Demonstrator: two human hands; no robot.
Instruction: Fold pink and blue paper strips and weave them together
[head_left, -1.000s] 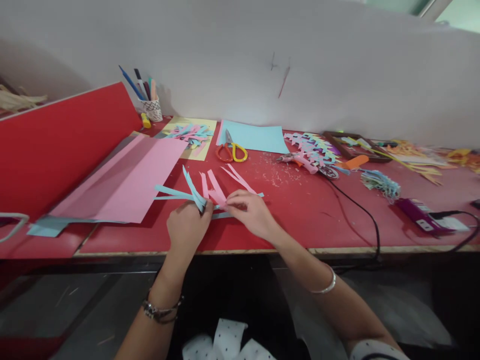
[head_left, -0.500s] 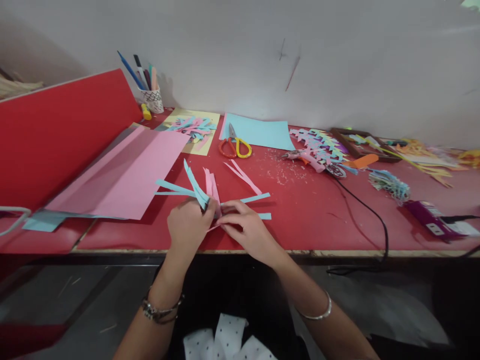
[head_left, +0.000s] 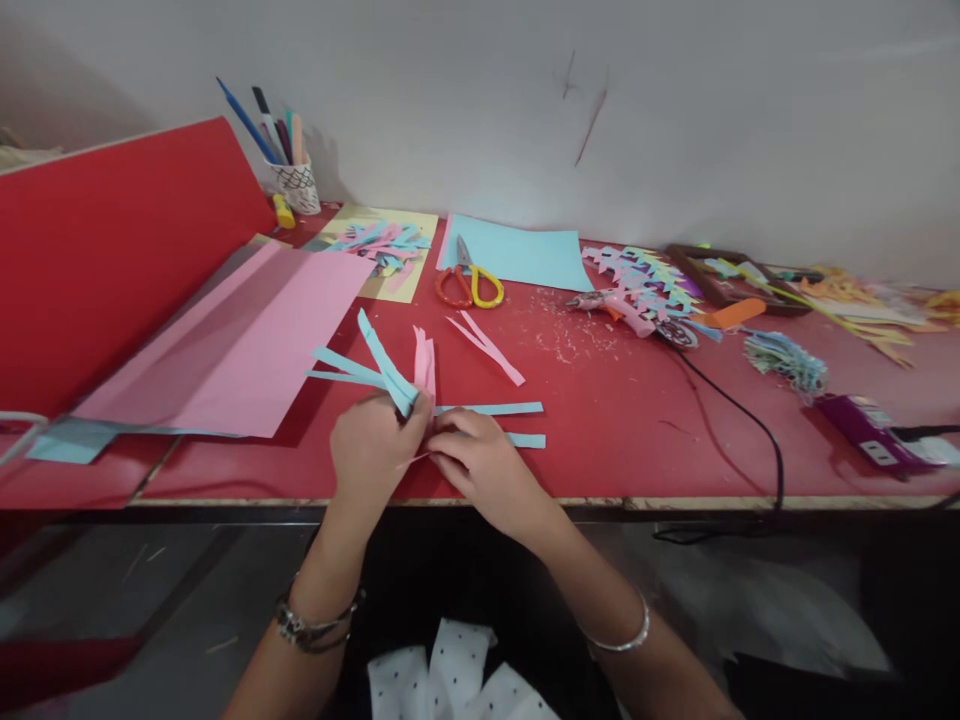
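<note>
Near the table's front edge, my left hand [head_left: 377,440] is closed around folded light-blue paper strips [head_left: 386,360], which fan up and out to the left. Pink paper strips [head_left: 425,362] stand up between my two hands. My right hand [head_left: 480,458] pinches at the base of the pink strips, its fingertips close to the left thumb. A thin pink end pokes out below the fingers. More blue strips [head_left: 517,409] stick out to the right behind my right hand. One folded pink strip [head_left: 487,347] lies loose on the table beyond.
Scissors [head_left: 469,286] rest by blue sheets [head_left: 525,255]. Pink sheets [head_left: 240,330] lie left; cut strips [head_left: 382,245] are piled behind. A pen cup [head_left: 298,187] stands by the wall. On the right are a glue gun [head_left: 615,307], its cord, and a purple power strip [head_left: 874,435].
Both hands stay together at the strips, the right one shifted slightly left and lower. The whole view has tilted a little. Nothing has been let go.
</note>
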